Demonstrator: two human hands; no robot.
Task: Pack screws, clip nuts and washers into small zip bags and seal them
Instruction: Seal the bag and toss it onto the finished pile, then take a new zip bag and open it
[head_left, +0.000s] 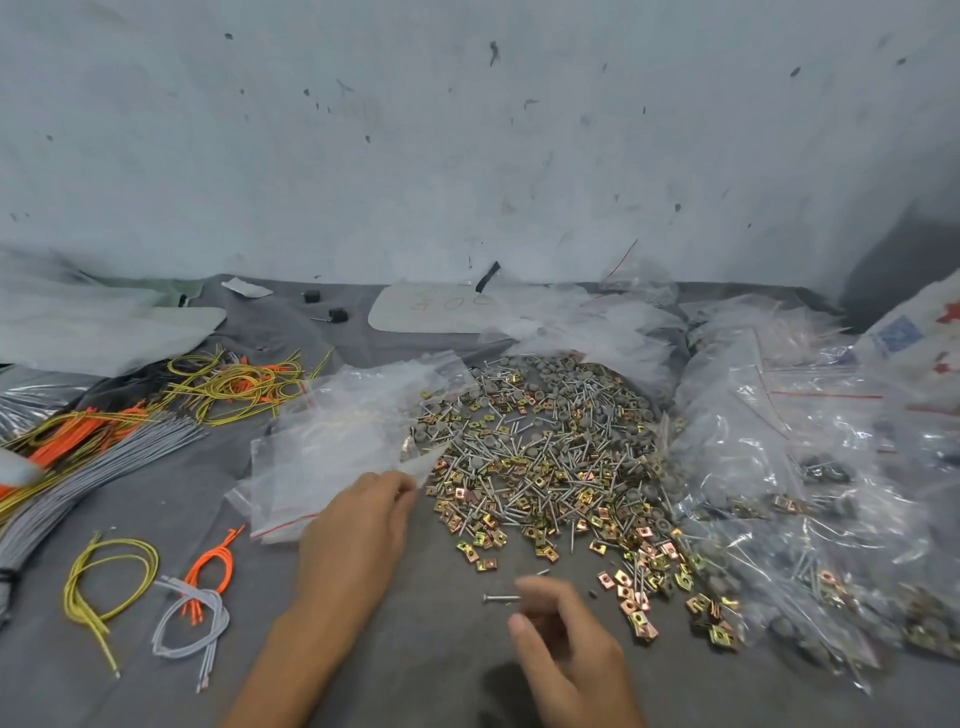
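Plastic zip bags: left of hardware pile; left hand pinches one corner.
Right hand: below pile, blurred; curled fingers pinch a screw.
Filled bags: right of pile, contents hazy.

A grey-covered counter met a white wall flecked with dark marks. On the left lay tangled yellow wire loops, orange wires and a grey wire bundle. Nearer lay a single yellow loop, an orange loop and a grey loop. Two black blocks sat beside a white oval plate near the wall; a printed sack lay at far right
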